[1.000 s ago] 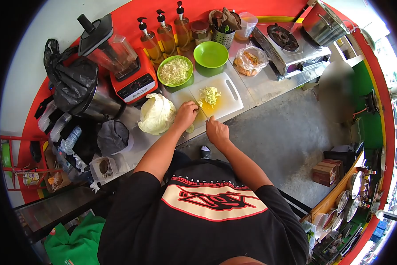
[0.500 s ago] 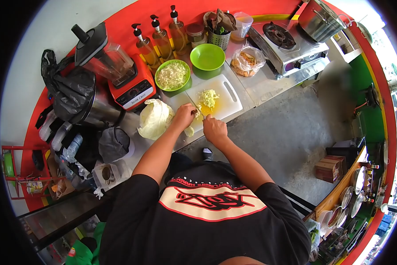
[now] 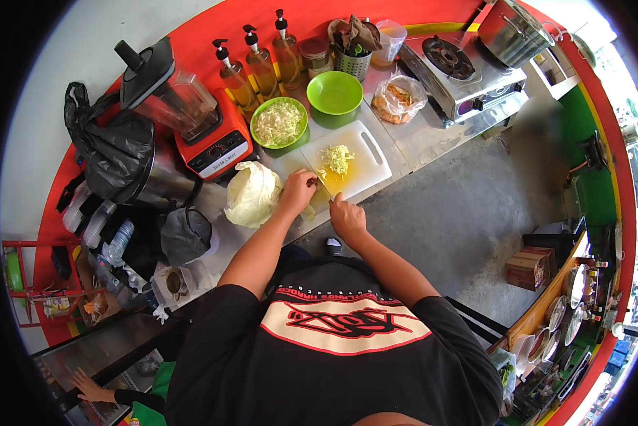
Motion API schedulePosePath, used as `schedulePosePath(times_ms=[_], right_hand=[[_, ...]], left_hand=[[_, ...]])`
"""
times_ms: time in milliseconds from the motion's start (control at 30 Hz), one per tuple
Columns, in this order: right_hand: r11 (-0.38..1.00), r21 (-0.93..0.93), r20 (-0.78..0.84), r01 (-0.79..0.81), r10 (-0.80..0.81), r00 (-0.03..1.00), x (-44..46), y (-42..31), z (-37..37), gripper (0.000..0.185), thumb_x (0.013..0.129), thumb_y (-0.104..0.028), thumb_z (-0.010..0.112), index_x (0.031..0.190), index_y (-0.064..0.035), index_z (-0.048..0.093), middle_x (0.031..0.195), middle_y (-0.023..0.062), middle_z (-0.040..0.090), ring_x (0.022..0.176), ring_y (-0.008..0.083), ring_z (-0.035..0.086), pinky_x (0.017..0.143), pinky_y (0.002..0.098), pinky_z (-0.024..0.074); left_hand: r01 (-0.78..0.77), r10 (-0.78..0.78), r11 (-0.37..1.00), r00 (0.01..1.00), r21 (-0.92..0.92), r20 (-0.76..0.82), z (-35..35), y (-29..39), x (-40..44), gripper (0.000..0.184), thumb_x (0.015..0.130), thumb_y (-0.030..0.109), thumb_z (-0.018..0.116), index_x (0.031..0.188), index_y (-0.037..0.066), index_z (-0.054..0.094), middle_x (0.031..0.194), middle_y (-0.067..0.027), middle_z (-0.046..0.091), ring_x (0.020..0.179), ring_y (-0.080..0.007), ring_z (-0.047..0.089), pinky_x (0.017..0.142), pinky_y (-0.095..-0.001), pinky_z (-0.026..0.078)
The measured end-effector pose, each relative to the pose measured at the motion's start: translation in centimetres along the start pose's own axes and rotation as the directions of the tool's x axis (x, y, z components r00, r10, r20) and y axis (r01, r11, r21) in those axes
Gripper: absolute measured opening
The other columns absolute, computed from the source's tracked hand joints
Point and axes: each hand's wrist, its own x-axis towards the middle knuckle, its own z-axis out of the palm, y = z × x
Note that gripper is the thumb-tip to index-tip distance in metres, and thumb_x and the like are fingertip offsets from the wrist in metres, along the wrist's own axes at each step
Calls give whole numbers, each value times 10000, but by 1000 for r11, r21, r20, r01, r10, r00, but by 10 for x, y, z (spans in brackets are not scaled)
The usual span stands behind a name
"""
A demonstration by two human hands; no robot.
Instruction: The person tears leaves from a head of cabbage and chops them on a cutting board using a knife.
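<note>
My right hand (image 3: 348, 216) is closed around the handle of a knife, whose thin blade (image 3: 325, 189) points up and left across the board. My left hand (image 3: 299, 187) is at the left side of the blade with its fingers curled; what lies in them is too small to make out. Both hands are over the near edge of a white cutting board (image 3: 370, 177). Shredded cabbage (image 3: 337, 160) is heaped on its middle. A cabbage leaf piece (image 3: 308, 213) lies below my left hand. The large cut cabbage (image 3: 252, 195) rests left of my left forearm.
A green bowl of shredded cabbage (image 3: 278, 122) and another green bowl (image 3: 334, 92) stand behind the board. A red blender (image 3: 212, 145) is on the left, pump bottles (image 3: 261, 69) at the back. A gas stove (image 3: 468, 78) is right. Another person's hand (image 3: 94, 388) shows lower left.
The knife and my right hand have shifted slightly down and right, away from the shredded heap. My left hand stays nearly in place. Another person's hand has appeared at lower left.
</note>
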Motion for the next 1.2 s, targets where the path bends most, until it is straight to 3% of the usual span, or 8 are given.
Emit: schedulePosePath(times_ms=[467, 533, 600, 800, 933, 1100, 1200], right_hand=[[1000, -7, 27, -14, 14, 1000, 7, -5, -7, 334, 1025, -359, 549, 1023, -25, 567, 864, 228, 734, 816, 402, 737, 726, 504, 577], [1000, -20, 33, -7, 7, 999, 9, -6, -15, 335, 1026, -361, 548, 1024, -26, 559, 865, 229, 734, 817, 404, 737, 725, 504, 577], [1000, -28, 31, 2, -1, 1000, 6, -8, -17, 335, 1026, -363, 546, 1025, -28, 551, 866, 231, 734, 817, 406, 736, 723, 505, 576], [994, -32, 59, -106, 108, 992, -3, -9, 5, 335, 1031, -366, 540, 1006, -33, 568, 869, 226, 736, 805, 410, 731, 725, 507, 574], [999, -13, -36, -36, 36, 999, 9, -15, -11, 332, 1027, -362, 545, 1002, -33, 572, 833, 222, 732, 774, 410, 727, 706, 508, 571], [995, -32, 8, -92, 93, 996, -21, -19, -5, 330, 1037, -352, 527, 1003, -25, 558, 827, 227, 730, 776, 409, 731, 710, 516, 572], [990, -21, 9, -137, 137, 990, -23, -19, 11, 336, 1039, -356, 522, 1002, -24, 548, 831, 232, 730, 780, 408, 733, 712, 522, 571]], left_hand=[[-7, 8, 996, 1000, 94, -7, 3, -7, -6, 58, 788, 18, 697, 839, -10, 703, 896, -164, 658, 830, -379, 656, 743, -453, 534], [-29, 29, 993, 1000, 111, 5, 1, -1, -8, 67, 790, 22, 696, 842, -18, 707, 914, -166, 670, 821, -376, 661, 729, -444, 535], [28, -49, 982, 993, 185, 109, -4, 4, -6, 50, 796, 36, 696, 831, 2, 708, 941, -158, 643, 897, -377, 647, 799, -461, 532], [-37, 28, 989, 997, 143, 69, -2, -2, -8, 55, 812, 35, 684, 850, -1, 701, 939, -154, 644, 933, -374, 644, 828, -470, 529], [-44, 20, 983, 991, 180, 132, -3, -4, -7, 83, 826, 30, 669, 896, 8, 708, 953, -165, 652, 949, -381, 646, 840, -467, 528], [-18, 19, 988, 1000, 155, -2, 5, -7, -8, 114, 823, 24, 665, 923, 1, 717, 927, -183, 675, 907, -399, 656, 811, -476, 537], [-2, -1, 985, 1000, 171, 19, 4, -7, -11, 139, 829, 25, 641, 947, 20, 714, 938, -183, 665, 927, -392, 655, 832, -482, 534]])
